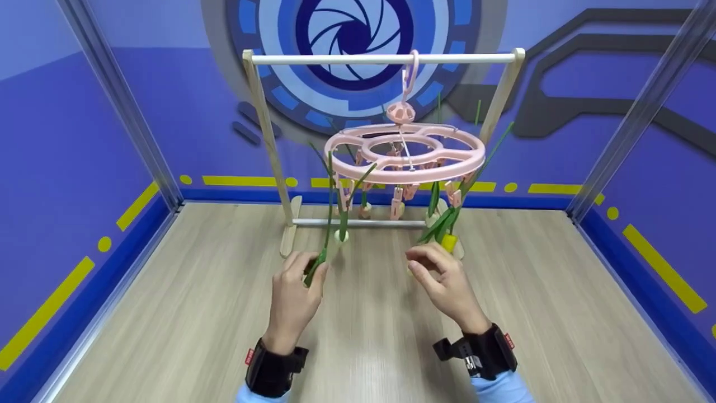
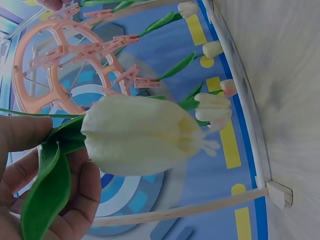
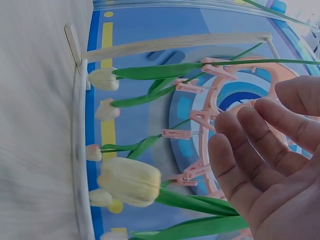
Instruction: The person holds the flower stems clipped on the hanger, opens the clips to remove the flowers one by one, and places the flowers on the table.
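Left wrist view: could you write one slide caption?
A left hand holds a white tulip, with a pink clip hanger behind it.

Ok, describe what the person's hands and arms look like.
The left hand and right hand are bare. Each wrist wears a black wristband with a red tag; the right one shows a silvery piece. Light-blue sleeves show behind.

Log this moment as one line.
left hand: holds tulip | right hand: holding nothing | hanger: hooked on rod | clipped tulips: hanging bloom-down
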The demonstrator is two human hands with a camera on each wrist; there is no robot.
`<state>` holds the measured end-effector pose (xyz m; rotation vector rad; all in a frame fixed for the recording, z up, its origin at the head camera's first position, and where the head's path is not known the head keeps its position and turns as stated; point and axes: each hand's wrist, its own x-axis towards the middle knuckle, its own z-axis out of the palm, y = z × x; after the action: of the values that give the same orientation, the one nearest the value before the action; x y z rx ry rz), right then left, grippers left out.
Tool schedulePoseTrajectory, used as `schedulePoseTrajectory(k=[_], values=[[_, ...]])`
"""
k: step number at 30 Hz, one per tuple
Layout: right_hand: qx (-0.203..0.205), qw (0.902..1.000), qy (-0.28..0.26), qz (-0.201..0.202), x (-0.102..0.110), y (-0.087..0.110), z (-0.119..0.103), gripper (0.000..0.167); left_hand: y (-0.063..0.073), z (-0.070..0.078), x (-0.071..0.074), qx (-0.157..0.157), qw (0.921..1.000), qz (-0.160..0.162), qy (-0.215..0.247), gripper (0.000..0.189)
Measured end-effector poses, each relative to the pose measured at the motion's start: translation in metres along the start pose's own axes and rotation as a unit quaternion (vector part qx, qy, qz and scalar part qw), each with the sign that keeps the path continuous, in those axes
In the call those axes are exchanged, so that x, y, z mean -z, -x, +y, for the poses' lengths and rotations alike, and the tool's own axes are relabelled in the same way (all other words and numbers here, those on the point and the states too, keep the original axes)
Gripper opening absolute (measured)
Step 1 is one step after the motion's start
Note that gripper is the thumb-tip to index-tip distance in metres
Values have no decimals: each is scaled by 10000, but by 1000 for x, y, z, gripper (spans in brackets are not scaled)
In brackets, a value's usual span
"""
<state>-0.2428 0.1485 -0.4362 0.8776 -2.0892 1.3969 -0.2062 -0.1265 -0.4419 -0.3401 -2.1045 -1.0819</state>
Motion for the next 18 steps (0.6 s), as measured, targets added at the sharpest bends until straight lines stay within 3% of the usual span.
schedulePoseTrajectory(k=[7,18], values=[[-81,9999,0,99,-11,5,6,21,3,-11,9,126,9997,-29,-229,11],[-571,9967,-582,-24,-24,11,14,19,7,-34,24,484,9970,24,-603,18]])
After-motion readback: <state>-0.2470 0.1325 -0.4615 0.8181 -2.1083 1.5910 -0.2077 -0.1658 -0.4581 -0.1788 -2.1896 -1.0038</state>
